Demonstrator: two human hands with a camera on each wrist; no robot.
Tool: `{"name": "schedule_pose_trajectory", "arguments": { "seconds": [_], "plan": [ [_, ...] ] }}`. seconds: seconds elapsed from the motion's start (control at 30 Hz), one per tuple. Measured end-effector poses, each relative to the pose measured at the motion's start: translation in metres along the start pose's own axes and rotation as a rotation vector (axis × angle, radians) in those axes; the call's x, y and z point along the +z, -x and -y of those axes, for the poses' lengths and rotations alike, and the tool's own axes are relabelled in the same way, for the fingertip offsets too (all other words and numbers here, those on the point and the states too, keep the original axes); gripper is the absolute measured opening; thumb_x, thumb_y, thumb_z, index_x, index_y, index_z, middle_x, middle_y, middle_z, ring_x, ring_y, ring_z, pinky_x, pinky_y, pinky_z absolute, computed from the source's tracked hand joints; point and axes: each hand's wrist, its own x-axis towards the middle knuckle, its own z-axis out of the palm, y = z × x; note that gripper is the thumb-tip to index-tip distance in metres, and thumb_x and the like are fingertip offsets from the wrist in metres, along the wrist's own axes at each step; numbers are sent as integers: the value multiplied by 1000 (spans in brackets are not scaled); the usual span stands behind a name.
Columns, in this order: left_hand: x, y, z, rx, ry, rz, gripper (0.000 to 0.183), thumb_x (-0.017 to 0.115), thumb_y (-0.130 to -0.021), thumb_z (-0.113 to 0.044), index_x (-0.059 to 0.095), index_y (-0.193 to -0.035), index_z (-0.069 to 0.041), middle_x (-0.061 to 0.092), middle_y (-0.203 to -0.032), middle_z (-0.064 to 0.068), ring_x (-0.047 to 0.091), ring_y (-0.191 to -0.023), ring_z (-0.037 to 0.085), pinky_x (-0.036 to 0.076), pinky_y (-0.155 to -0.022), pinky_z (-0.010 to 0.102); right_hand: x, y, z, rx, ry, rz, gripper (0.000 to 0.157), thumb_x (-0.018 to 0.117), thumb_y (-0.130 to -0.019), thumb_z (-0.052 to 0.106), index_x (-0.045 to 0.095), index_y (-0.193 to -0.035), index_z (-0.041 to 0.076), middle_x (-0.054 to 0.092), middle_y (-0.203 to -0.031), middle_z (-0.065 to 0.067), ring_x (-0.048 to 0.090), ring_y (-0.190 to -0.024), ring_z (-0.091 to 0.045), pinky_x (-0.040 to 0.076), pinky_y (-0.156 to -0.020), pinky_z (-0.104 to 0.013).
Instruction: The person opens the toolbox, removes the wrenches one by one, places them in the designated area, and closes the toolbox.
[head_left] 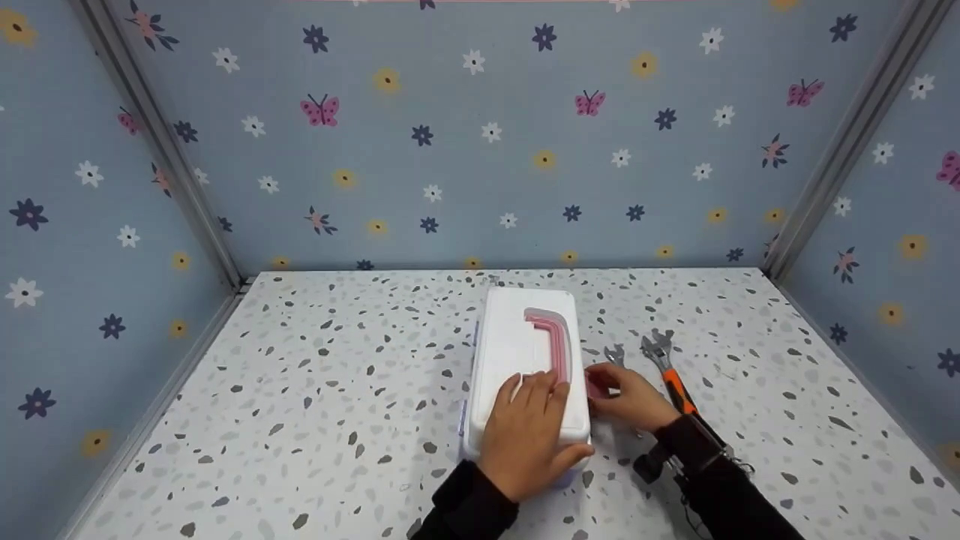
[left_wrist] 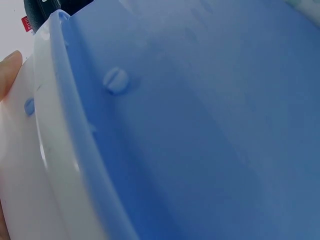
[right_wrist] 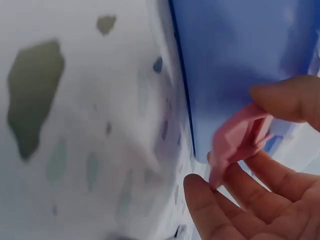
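A box with a white lid (head_left: 506,337) and a translucent blue body (right_wrist: 235,50) stands on the table, the lid lying down on top. A pink handle (head_left: 556,345) is set into the lid. My left hand (head_left: 525,439) rests flat on the near half of the lid, fingers spread over the handle's near end. At the box's right side, my right hand (head_left: 634,397) pinches a pink latch (right_wrist: 235,137) between thumb and fingers; the latch is tilted out from the blue wall. The left wrist view is filled by the blue wall (left_wrist: 200,125) and the white rim (left_wrist: 50,90).
Right of the box lie an adjustable wrench with an orange and black handle (head_left: 675,386) and a smaller metal wrench (head_left: 615,354), partly hidden by my right hand. The speckled white table (head_left: 322,390) meets blue flowered panels (head_left: 480,150) at the back and sides.
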Motion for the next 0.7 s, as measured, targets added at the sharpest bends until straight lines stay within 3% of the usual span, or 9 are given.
{"name": "schedule_pose_trajectory", "arguments": {
  "seconds": [0.2, 0.33, 0.5, 0.7],
  "plan": [
    [1, -1, 0, 1, -6, -9, 85, 60, -76, -75, 58, -129, -10, 61, -132, 7, 57, -119, 20, 40, -107, 42, -12, 4, 0, 2, 25, -40, 55, 72, -84, 12, 54, -134, -4, 61, -129, -23, 61, -114, -38, 52, -96, -48],
    [2, -2, 0, 2, -2, 4, 85, 60, -77, -75, 57, -130, -10, 60, -133, 7, 57, -119, 20, 40, -108, 42, -19, 6, 1, -2, 6, -60, 58, 73, -84, 11, 53, -136, -3, 59, -130, -24, 64, -108, -34, 55, -88, -36],
    [1, -3, -1, 4, -10, 29, 85, 57, -78, -76, 56, -131, -10, 59, -134, 7, 56, -121, 20, 39, -108, 42, -22, 8, 3, -29, -130, -83, 61, 72, -85, 7, 47, -140, -2, 54, -134, -28, 65, -102, -31, 54, -79, -23],
    [0, -6, -2, 0, -14, 55, 86, 56, -79, -77, 55, -133, -10, 59, -135, 6, 55, -122, 20, 38, -109, 42, -21, 6, 7, -35, -307, -125, 64, 72, -85, 3, 42, -142, -2, 53, -134, -29, 66, -101, -23, 55, -82, -23]
  ]
}}
